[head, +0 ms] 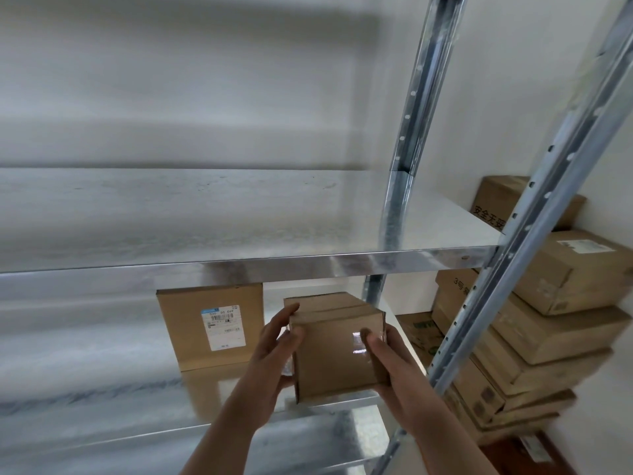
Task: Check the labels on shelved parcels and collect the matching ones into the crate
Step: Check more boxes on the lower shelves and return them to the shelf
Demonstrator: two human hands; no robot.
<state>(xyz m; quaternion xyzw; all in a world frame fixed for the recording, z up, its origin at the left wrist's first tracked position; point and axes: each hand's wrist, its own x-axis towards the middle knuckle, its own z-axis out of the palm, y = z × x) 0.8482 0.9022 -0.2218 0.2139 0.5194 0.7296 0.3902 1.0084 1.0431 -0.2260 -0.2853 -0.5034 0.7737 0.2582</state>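
Both hands hold one small box (337, 351) between them. The left hand (274, 347) grips its left side, with the thumb on the front face and the fingers round the side. The right hand (390, 365) grips its right side in the same way, and its thumb lies beside a shiny strip of tape on the front. The small box is at the front edge of the lower shelf (120, 389), near the shelf's right end. I cannot tell if its bottom touches the shelf or is just above it.

Behind it and to the left, deeper on the same shelf, a big box (181, 323) stands upright, apart from the small box. A white label (223, 329) with print is on its front face; the print is too small to read.

Above is the upper shelf (239, 264), a metal sheet with a bright front edge. A metal post (513, 269) with holes rises at the front right corner.

Beyond the right end of the shelves, a stack (565, 279) of brown boxes stands near the white wall (171, 80).
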